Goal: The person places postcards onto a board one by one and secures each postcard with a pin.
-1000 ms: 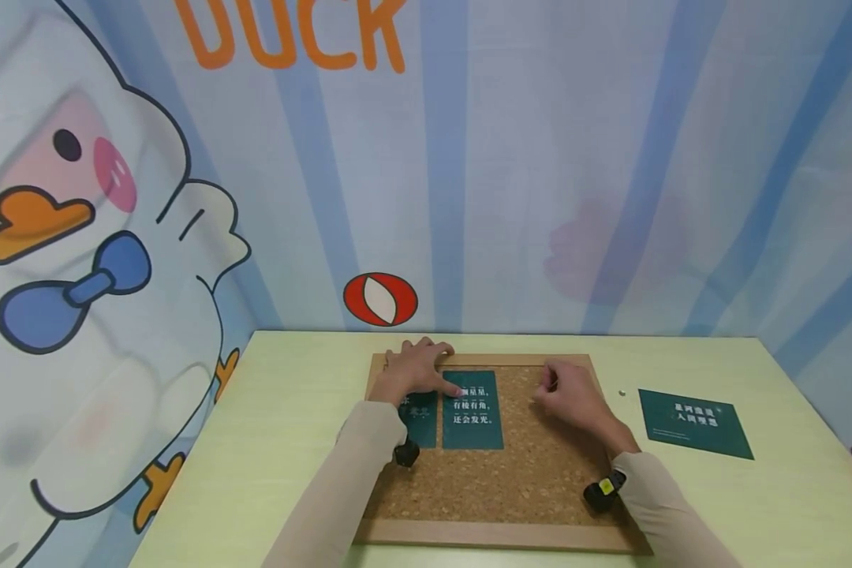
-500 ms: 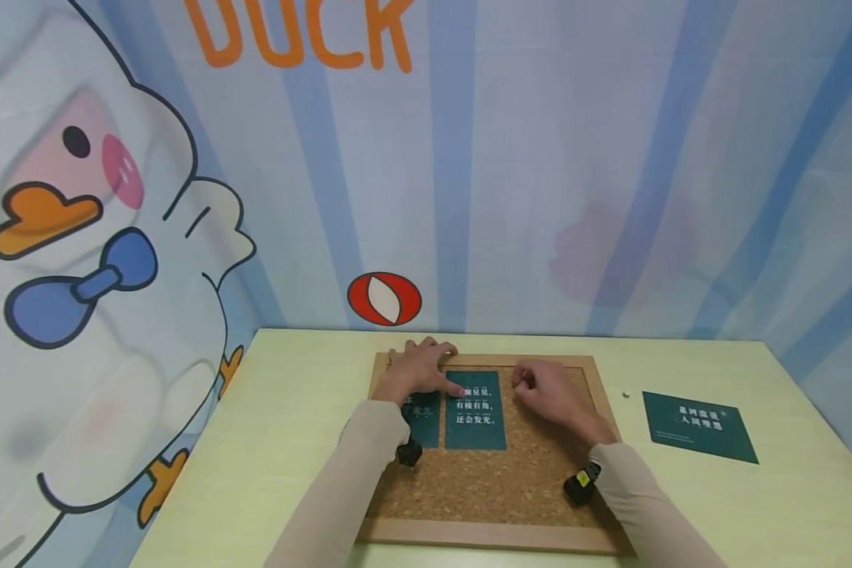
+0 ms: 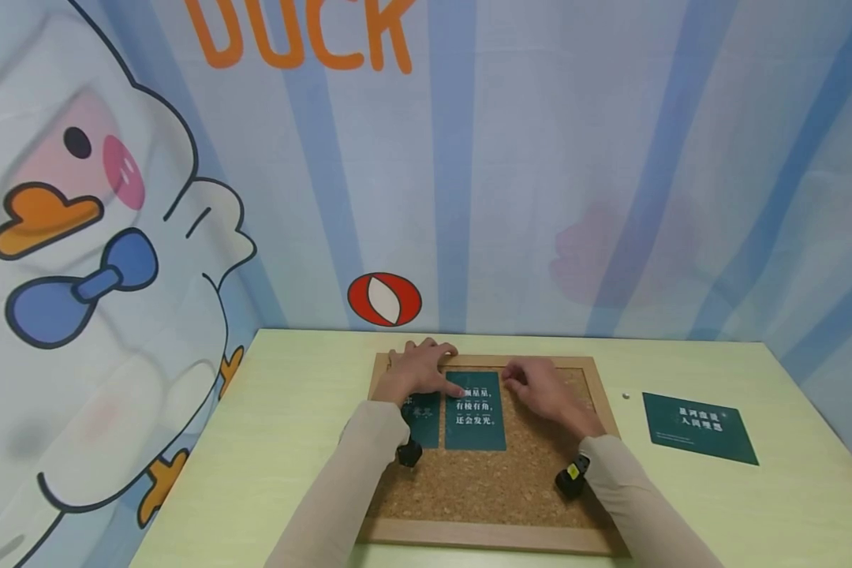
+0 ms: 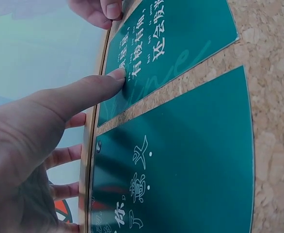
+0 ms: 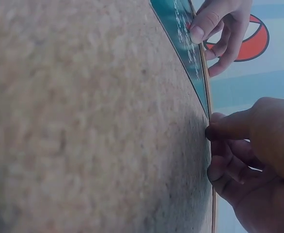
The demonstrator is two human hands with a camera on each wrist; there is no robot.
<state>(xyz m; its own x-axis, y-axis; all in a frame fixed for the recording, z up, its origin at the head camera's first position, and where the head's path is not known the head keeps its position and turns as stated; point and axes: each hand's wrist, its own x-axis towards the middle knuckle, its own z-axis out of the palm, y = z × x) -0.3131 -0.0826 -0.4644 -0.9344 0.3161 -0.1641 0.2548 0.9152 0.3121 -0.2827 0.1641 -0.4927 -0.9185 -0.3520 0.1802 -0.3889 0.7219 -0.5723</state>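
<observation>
My left hand point(image 3: 420, 369) spreads over the top rail of a framed cork board point(image 3: 468, 489), its thumb pressing on an upright dark green card point(image 3: 476, 430) with white lettering. Under that wrist lies a second green card point(image 4: 195, 145), with a small shiny thumbtack point(image 4: 99, 145) at its corner. My right hand point(image 3: 543, 388) is at the first card's top right corner; its thumb and forefinger pinch what looks like a thumbtack point(image 5: 209, 132), mostly hidden by the fingertips. The other fingers of that hand are bent.
A third green card point(image 3: 701, 428) lies on the pale table point(image 3: 788, 505) right of the board. Beside it is a tiny silvery piece point(image 3: 625, 395), probably another tack. A printed cloth backdrop point(image 3: 511, 158) stands behind the table.
My right hand has moved left across the cork, from near the right rail to the corner of the middle card. The left hand keeps its place on the card.
</observation>
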